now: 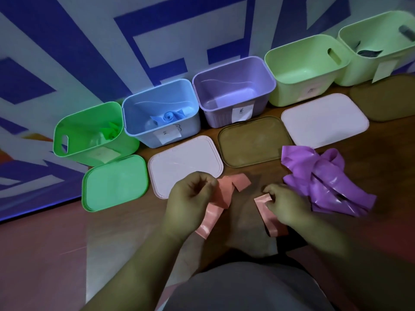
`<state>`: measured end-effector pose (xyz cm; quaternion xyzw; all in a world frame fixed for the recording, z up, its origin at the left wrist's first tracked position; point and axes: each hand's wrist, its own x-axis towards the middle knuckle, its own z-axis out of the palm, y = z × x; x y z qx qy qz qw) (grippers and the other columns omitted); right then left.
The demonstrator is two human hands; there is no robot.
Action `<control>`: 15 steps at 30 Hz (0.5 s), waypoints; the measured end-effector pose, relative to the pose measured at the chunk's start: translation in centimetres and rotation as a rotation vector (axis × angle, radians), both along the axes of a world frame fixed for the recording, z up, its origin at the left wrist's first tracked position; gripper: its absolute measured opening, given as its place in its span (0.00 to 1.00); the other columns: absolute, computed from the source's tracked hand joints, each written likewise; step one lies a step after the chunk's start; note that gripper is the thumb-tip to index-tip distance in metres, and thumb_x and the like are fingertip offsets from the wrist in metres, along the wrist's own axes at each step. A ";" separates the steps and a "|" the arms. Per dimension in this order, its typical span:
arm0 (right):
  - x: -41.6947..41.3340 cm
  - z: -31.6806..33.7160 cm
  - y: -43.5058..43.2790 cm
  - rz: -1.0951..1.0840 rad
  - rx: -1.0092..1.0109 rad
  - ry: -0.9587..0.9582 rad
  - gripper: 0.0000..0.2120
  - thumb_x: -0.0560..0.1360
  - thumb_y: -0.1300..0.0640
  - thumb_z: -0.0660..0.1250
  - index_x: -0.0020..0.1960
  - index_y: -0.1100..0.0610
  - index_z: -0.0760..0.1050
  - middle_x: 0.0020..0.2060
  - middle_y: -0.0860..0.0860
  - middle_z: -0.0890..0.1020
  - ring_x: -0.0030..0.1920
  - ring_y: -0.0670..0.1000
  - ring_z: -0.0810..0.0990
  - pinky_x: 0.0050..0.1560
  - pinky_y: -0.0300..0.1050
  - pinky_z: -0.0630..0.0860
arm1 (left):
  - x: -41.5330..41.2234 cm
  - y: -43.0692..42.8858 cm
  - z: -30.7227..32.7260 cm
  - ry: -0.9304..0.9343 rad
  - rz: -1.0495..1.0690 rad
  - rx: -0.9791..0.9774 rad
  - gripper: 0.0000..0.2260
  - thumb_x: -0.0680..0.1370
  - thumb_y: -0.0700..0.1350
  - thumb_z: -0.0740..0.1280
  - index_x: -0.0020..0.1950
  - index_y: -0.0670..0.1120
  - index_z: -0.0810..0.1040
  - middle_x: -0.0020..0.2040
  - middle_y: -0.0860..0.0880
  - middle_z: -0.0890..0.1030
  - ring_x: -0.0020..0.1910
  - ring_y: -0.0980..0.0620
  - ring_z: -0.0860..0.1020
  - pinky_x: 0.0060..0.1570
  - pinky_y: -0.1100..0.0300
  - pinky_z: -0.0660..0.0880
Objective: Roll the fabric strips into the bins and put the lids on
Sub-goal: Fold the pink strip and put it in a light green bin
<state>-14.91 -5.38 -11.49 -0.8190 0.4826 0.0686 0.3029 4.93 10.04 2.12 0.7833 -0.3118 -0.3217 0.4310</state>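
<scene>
A pink fabric strip (221, 195) is stretched between both hands above the floor. My left hand (190, 196) pinches one part of it; my right hand (284, 204) pinches the other end, which hangs down. A heap of purple strips (323, 182) lies just right of my right hand. Along the wall stand open bins: green (89, 135) with a green strip, blue (161, 113) with a rolled blue strip, purple (233, 90) and light green (307, 70), both holding nothing, and a far light green bin (377, 48) with a dark strip.
Lids lie flat in front of the bins: green (115, 181), pale pink (184, 162), brown (253, 140), pale pink (323, 118), brown (386, 97). A blue and white patterned wall rises behind. My knee fills the bottom of the view.
</scene>
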 end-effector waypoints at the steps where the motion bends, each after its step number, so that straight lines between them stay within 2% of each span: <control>1: 0.1 -0.2 0.0 -0.007 -0.008 -0.015 0.16 0.72 0.58 0.71 0.59 0.48 0.78 0.54 0.48 0.81 0.54 0.52 0.80 0.43 0.38 0.64 | -0.1 0.1 -0.1 0.015 0.008 0.003 0.08 0.80 0.42 0.67 0.44 0.49 0.82 0.39 0.56 0.83 0.40 0.58 0.80 0.41 0.69 0.75; 4: 0.4 -0.5 0.0 -0.066 0.107 -0.090 0.14 0.72 0.61 0.71 0.56 0.52 0.79 0.50 0.50 0.84 0.50 0.54 0.82 0.43 0.39 0.69 | -0.4 0.2 0.0 0.060 0.026 0.015 0.08 0.80 0.42 0.67 0.43 0.48 0.83 0.39 0.55 0.84 0.41 0.58 0.81 0.41 0.69 0.75; 6: 0.4 -0.1 0.2 -0.113 0.169 -0.157 0.12 0.71 0.64 0.72 0.50 0.48 0.79 0.44 0.48 0.83 0.46 0.53 0.82 0.43 0.40 0.71 | -0.5 0.3 0.1 0.084 0.027 0.011 0.08 0.80 0.42 0.67 0.43 0.48 0.83 0.40 0.54 0.84 0.42 0.56 0.82 0.43 0.67 0.76; 8: 0.4 1.2 0.6 -0.124 0.173 -0.242 0.16 0.70 0.65 0.73 0.43 0.43 0.76 0.39 0.46 0.81 0.43 0.52 0.81 0.43 0.39 0.73 | -0.5 0.3 0.2 0.106 0.046 0.000 0.07 0.80 0.42 0.68 0.43 0.48 0.84 0.41 0.53 0.85 0.43 0.54 0.82 0.46 0.63 0.78; 10: 0.3 3.2 1.0 -0.118 0.182 -0.316 0.16 0.69 0.65 0.74 0.41 0.44 0.77 0.37 0.46 0.81 0.41 0.50 0.81 0.44 0.37 0.74 | -0.4 0.3 0.4 0.112 0.074 -0.004 0.07 0.79 0.42 0.68 0.43 0.49 0.84 0.42 0.53 0.85 0.44 0.52 0.82 0.48 0.57 0.80; 12: 0.1 5.6 1.4 -0.114 0.197 -0.388 0.12 0.68 0.62 0.75 0.41 0.45 0.80 0.36 0.46 0.82 0.40 0.47 0.82 0.46 0.44 0.78 | -0.3 0.5 0.7 0.106 0.087 -0.003 0.07 0.79 0.43 0.68 0.44 0.50 0.85 0.42 0.53 0.85 0.45 0.52 0.82 0.50 0.54 0.81; 15: 0.1 9.5 2.2 -0.081 0.285 -0.490 0.07 0.70 0.57 0.75 0.42 0.45 0.81 0.37 0.47 0.85 0.37 0.50 0.84 0.43 0.57 0.82 | -0.4 0.8 1.7 0.100 0.075 -0.037 0.07 0.79 0.42 0.69 0.45 0.50 0.85 0.42 0.53 0.86 0.45 0.52 0.83 0.49 0.55 0.81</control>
